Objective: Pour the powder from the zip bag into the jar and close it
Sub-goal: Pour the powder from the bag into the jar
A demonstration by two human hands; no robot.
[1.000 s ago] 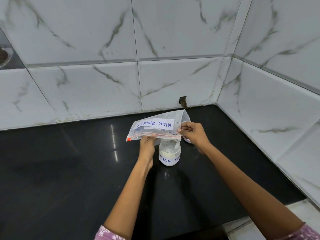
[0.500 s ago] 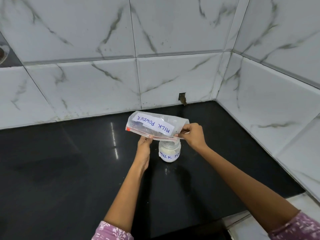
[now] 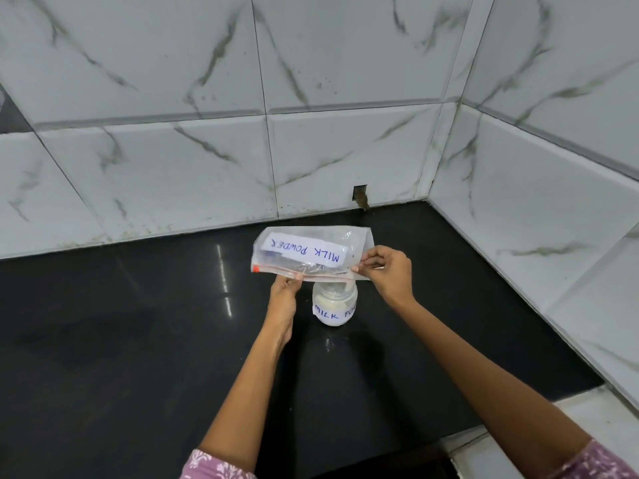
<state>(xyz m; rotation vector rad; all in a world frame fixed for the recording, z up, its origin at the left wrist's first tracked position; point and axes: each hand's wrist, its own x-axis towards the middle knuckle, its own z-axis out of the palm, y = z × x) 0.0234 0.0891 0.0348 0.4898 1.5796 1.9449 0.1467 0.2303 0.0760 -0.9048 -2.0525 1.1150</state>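
Observation:
A clear zip bag [image 3: 311, 250] with an upside-down label reading MILK POWDER hangs inverted over the jar, its red zip edge facing down. My left hand [image 3: 285, 292] pinches the zip edge near the middle. At the right end of that edge my right hand [image 3: 387, 271] pinches it too. Under the bag stands a small glass jar [image 3: 334, 307] with white powder in it and a MILK POWDER label; its mouth is partly hidden by the bag and no lid shows.
The jar stands on a black polished counter [image 3: 138, 340] in a corner of white marble-tiled walls [image 3: 311, 98]. A small dark hole [image 3: 359, 197] sits in the back wall just above the counter. The counter's front edge meets a white surface [image 3: 518, 426] at lower right.
The bag has levelled out and lowered over the jar, its far side dropping. Both hands keep their pinch on the zip edge. The camera view shifted slightly.

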